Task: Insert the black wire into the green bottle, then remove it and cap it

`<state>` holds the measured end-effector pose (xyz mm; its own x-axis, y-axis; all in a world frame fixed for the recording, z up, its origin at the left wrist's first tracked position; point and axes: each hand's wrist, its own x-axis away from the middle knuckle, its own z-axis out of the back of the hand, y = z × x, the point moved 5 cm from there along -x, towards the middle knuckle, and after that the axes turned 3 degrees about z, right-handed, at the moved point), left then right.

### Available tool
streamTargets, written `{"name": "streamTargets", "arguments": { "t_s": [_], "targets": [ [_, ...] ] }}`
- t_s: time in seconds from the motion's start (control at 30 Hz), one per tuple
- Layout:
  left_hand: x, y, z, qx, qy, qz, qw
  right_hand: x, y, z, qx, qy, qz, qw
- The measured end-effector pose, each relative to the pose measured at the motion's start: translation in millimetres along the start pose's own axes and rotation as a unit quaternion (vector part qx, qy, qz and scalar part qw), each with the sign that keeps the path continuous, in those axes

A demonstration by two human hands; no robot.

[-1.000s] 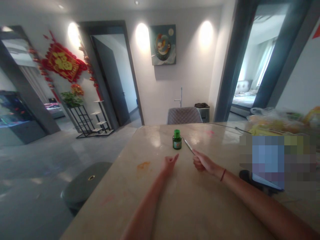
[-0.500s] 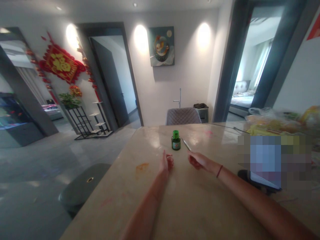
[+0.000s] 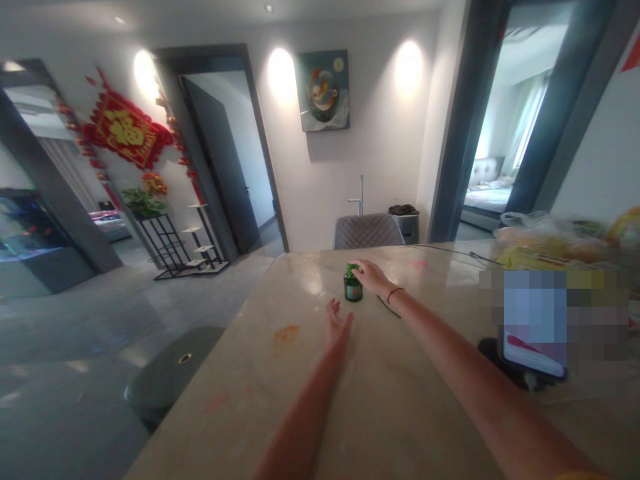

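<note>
A small green bottle [image 3: 353, 288] with a green cap stands on the beige marble table [image 3: 400, 413], towards its far end. My right hand [image 3: 369, 275] reaches across to it, and its fingers are closed around the cap from the right. A thin, dark stick-like tool [image 3: 389, 307] lies on the table just under my right wrist. My left hand [image 3: 336, 324] rests on the tabletop a little nearer than the bottle, fingers stretched out and holding nothing.
An orange stain [image 3: 286, 333] marks the table left of my left hand. A phone on a dark stand [image 3: 530, 363] and bags of food [image 3: 550, 247] fill the right side. A grey chair [image 3: 369, 231] stands at the far end and a round stool [image 3: 173, 373] at the left.
My right hand let go of the thin tool, which now lies on the table, and moved forward to the bottle's cap. My left hand opened out flat.
</note>
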<state>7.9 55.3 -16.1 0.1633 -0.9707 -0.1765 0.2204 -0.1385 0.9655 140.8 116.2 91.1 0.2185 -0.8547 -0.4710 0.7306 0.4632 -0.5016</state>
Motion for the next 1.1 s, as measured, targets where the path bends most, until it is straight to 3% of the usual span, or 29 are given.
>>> {"name": "streamTargets", "arguments": {
  "t_s": [0.17, 0.47, 0.63, 0.8, 0.93, 1.03, 1.1],
  "targets": [
    [6, 8, -1.0, 0.005, -0.012, -0.016, 1.0, 21, -13, 14, 0.021, 0.033, 0.007, 0.999],
    [17, 29, -7.4, 0.005, -0.066, -0.068, 0.996, 62, -39, 29, -0.015, 0.005, 0.003, 1.0],
    [28, 40, -6.5, -0.06, -0.054, -0.083, 0.993, 79, -59, 33, 0.009, 0.057, -0.002, 0.998],
    [35, 48, -0.2, -0.085, -0.008, -0.087, 0.993, 85, -68, 34, 0.031, 0.084, -0.006, 0.996],
    [33, 51, 0.5, -0.068, -0.009, -0.106, 0.992, 82, -64, 37, -0.01, 0.05, 0.004, 0.999],
    [29, 48, -2.8, -0.034, -0.043, -0.122, 0.991, 80, -65, 39, -0.063, -0.01, 0.068, 0.996],
    [28, 45, -4.9, -0.018, -0.064, -0.129, 0.989, 81, -63, 40, -0.073, -0.018, 0.087, 0.993]
  ]
}}
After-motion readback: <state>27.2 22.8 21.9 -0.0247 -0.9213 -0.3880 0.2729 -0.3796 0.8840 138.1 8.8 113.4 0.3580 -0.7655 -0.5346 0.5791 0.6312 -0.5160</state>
